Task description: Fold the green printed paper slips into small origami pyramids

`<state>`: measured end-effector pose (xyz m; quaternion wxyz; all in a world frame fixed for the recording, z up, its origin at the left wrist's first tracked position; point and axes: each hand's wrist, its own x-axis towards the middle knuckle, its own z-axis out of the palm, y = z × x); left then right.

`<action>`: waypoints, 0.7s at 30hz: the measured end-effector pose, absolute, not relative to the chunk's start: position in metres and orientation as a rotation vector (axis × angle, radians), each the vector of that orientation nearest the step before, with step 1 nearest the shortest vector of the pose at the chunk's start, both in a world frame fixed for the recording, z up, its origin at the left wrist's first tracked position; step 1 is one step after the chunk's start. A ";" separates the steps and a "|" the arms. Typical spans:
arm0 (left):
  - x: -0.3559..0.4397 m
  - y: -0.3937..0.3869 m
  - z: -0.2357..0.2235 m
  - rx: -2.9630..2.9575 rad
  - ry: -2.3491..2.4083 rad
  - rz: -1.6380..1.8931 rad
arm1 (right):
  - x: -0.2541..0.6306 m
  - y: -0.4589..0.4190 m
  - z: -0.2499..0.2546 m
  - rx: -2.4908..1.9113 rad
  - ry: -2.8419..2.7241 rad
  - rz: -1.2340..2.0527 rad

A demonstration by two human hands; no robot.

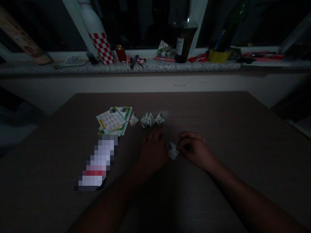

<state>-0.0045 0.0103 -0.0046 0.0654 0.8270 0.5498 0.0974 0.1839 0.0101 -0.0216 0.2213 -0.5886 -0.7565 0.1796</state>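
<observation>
A small square of printed paper (173, 151), folded, lies between my hands on the dark wooden table. My left hand (155, 150) is at its left edge, back of the hand upward, fingers curled and its thumb side against the paper. At the right corner, my right hand (195, 148) pinches the paper between thumb and forefinger, the other fingers bent. Beyond my left hand stand several folded paper shapes (151, 119) in a short row. Left of them lies a pile of printed sheets (113, 121). The light is dim, so the fingertips are hard to see.
A phone (98, 163) with a lit, blurred-out screen lies on the table (230, 123) to the left. Along the granite windowsill (145, 67) stand a white bottle with red checks (100, 42), a dark jar (183, 42), and a green bottle (228, 32) in a yellow holder.
</observation>
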 end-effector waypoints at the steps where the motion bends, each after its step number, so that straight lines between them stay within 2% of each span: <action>1: -0.004 0.010 -0.004 2.491 1.657 0.298 | 0.185 0.009 -0.022 -1.603 -2.102 0.503; 8: -0.005 0.009 -0.008 2.495 1.656 0.350 | 0.177 0.004 -0.024 -1.495 -2.200 0.395; 12: -0.007 0.008 -0.011 2.501 1.603 0.380 | 0.173 0.007 -0.024 -1.421 -2.174 0.444; 15: -0.008 0.008 -0.010 2.492 1.527 0.442 | 0.174 0.009 -0.025 -1.344 -2.037 0.608; 21: -0.006 0.007 0.002 2.266 1.433 0.615 | 0.171 0.004 -0.023 -1.141 -1.401 1.227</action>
